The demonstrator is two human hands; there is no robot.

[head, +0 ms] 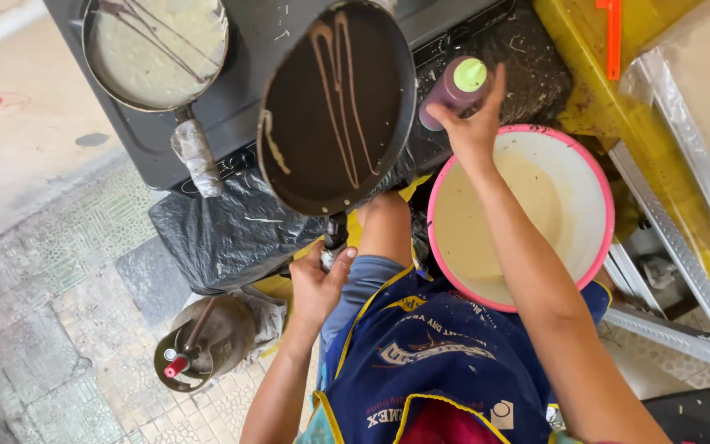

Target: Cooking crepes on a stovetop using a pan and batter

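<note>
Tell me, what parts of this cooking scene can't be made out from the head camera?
- Handle of the dark pan: wrapped inside the left hand.
- Body of the purple squeeze bottle: partly covered by the right hand.
- Near rim of the pink-rimmed batter bowl: hidden behind the right forearm and blue apron.
- Second pan: top cut off by the picture edge.

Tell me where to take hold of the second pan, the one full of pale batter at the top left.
Grip the batter pan by its wrapped handle, coming from below, the side near the person. The handle sticks out toward them, clear of the stove. It is probably cooler than the rim. The left hand already holds the dark pan that way; the right hand has the squeeze bottle.
</note>
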